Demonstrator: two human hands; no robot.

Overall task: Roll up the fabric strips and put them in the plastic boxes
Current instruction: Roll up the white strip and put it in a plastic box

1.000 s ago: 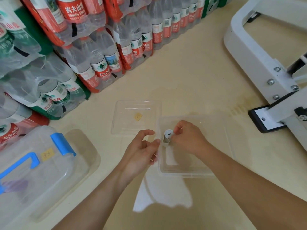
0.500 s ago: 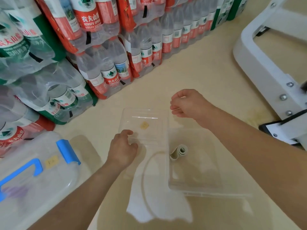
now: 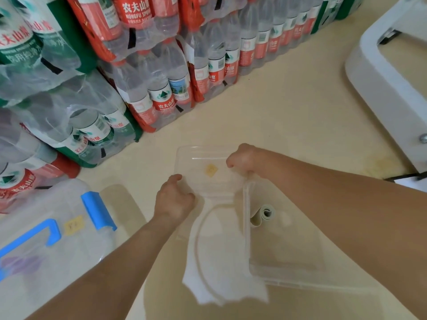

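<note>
Both hands are gripping the clear lid [image 3: 209, 179] now: the left hand [image 3: 173, 199] is curling closed on its near-left corner, the right hand [image 3: 242, 161] is fisting tight on its right edge. The rolled fabric strip [image 3: 262, 215] is lying inside the open plastic box [image 3: 286, 266] on the floor, tucked near the far-left corner, just beside the wall. It is resting on its side, long axis running roughly toward the near right, with the open spiral end facing the camera. A loose tail is sagging off the roll, so it looks likely to unwind if the box gets jolted. The lid is overlapping the box's far corner, and swinging it across could nudge the box. A flat white cloth [image 3: 221, 269] is trailing under the box's left edge, and it could get pinched or drag along.
</note>
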